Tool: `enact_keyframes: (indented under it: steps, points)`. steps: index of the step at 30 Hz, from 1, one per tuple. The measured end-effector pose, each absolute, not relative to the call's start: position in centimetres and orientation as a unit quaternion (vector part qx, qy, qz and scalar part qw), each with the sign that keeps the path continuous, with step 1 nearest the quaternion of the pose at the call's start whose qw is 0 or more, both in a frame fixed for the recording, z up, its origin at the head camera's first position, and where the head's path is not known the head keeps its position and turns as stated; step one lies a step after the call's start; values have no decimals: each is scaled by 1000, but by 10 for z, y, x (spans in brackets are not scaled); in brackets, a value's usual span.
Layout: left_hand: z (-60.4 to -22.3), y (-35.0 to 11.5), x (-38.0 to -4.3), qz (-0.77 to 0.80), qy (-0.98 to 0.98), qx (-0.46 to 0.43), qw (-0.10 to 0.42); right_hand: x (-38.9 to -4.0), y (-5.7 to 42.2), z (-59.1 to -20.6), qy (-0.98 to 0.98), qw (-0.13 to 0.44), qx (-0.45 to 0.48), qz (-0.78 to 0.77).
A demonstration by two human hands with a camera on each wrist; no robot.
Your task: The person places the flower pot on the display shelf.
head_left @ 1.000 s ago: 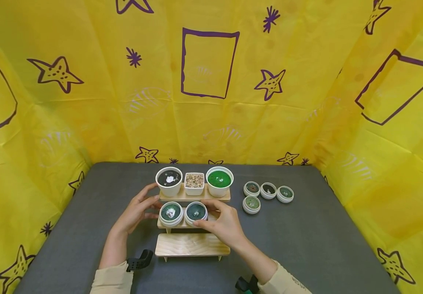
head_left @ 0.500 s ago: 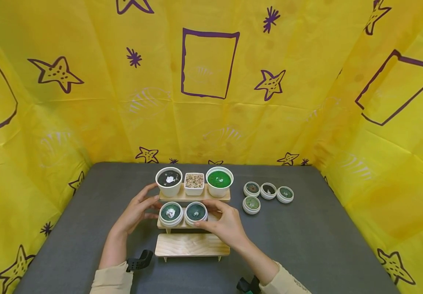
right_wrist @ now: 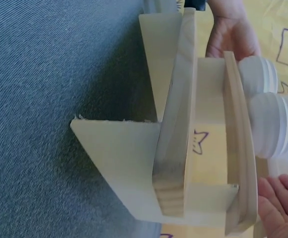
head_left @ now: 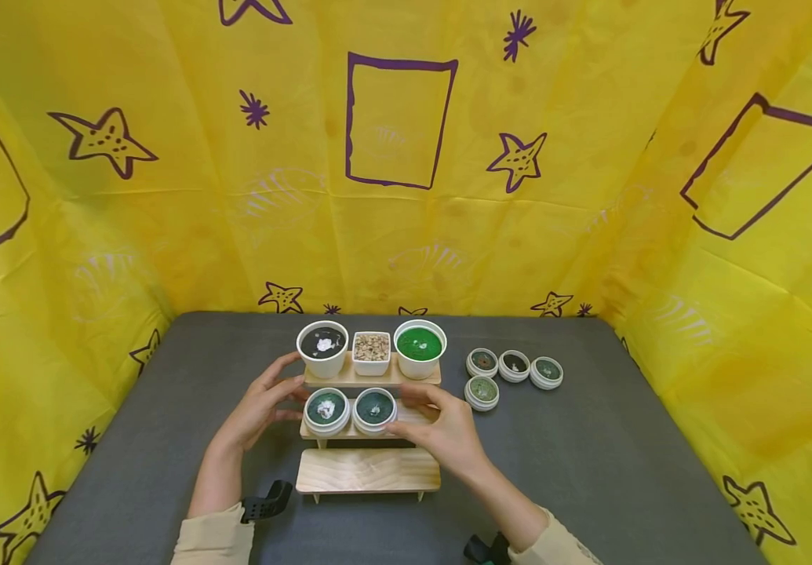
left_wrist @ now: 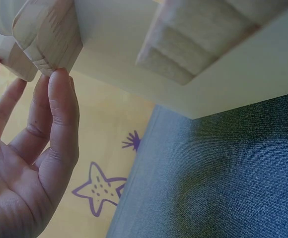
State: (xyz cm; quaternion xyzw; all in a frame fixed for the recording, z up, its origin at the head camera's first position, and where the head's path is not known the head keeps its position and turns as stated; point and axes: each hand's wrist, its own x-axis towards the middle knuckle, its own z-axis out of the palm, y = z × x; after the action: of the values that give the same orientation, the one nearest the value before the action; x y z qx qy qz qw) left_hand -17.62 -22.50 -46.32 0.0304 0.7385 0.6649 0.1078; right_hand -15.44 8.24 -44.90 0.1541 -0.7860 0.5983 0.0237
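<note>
A three-tier wooden display stand (head_left: 368,469) is on the table. Its middle shelf bears two round white pots with dark green surfaces: the left pot (head_left: 326,410) and, beside it, the right pot (head_left: 374,410). My left hand (head_left: 260,410) is at the stand's left side; in the left wrist view, its fingertips touch the ends of the shelves (left_wrist: 47,42). With thumb and fingers spread, my right hand (head_left: 448,430) is just right of the right pot, over the middle shelf's right end. The right wrist view shows the fingers (right_wrist: 278,206) beside that shelf's edge.
The top shelf carries a dark-filled cup (head_left: 323,349), a square dish of grainy bits (head_left: 372,352) and a green-filled cup (head_left: 420,348). Several small pots (head_left: 482,393) are grouped on the grey table (head_left: 589,471) to the right. Yellow cloth (head_left: 406,259) walls surround the table.
My right hand has drawn back slightly to the right, its thumb and fingers moving off the right pot, which stays on the middle shelf. The left hand keeps its place.
</note>
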Motion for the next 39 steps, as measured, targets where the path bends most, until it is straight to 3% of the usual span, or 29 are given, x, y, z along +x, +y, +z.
enact_keyframes:
  steps: [7,17,32,39]
  points:
    - [-463,-225,-176,666,738,28,106,-153,92,-449,-775,14,148,614]
    - [-461,-225,-175,663,740,27,107,-153,113,-452,-796,58,153,583]
    - [-461,-225,-176,662,741,32,108,-159,143,-466,-812,79,75,573]
    - [-462,-224,-176,665,739,32,107,-169,159,-474,-826,118,45,549]
